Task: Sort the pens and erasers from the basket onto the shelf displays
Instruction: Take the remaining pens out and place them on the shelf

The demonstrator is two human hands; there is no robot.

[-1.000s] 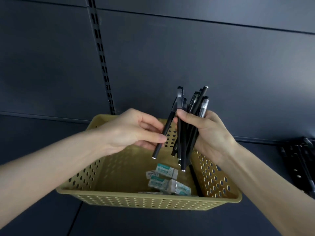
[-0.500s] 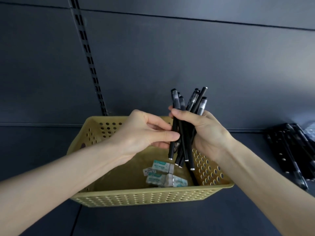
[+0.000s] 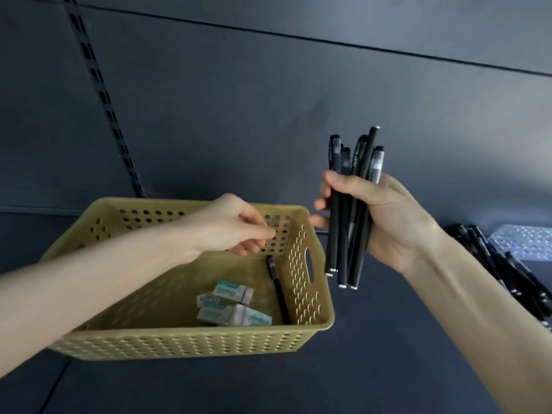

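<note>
Dark slate back panel (image 3: 268, 100) with a slotted upright (image 3: 104, 100) running down it, and a shelf (image 3: 388, 360) of the same colour beneath. A yellow perforated basket (image 3: 179, 342) sits on the left part of that shelf.

The right hand (image 3: 391, 222) is wrapped firmly round a bundle of black pens (image 3: 343, 249), held upright just beyond the basket's right wall. Standing on end like that, they stay together as one handful and look ready to be carried to the pile of pens (image 3: 507, 270) lying at the shelf's right edge, beside a clear perforated tray (image 3: 525, 240).

The left hand (image 3: 230, 225) hovers over the basket's far end, fingers loosely curled, thumb near forefinger, with nothing in it that I can see. It seems placed to go in for what is left: one last pen (image 3: 277, 291) lying along the right wall, and the erasers (image 3: 233, 306) heaped near the front wall in their paper sleeves. To my eye the pens are nearly done and the erasers not begun.
</note>
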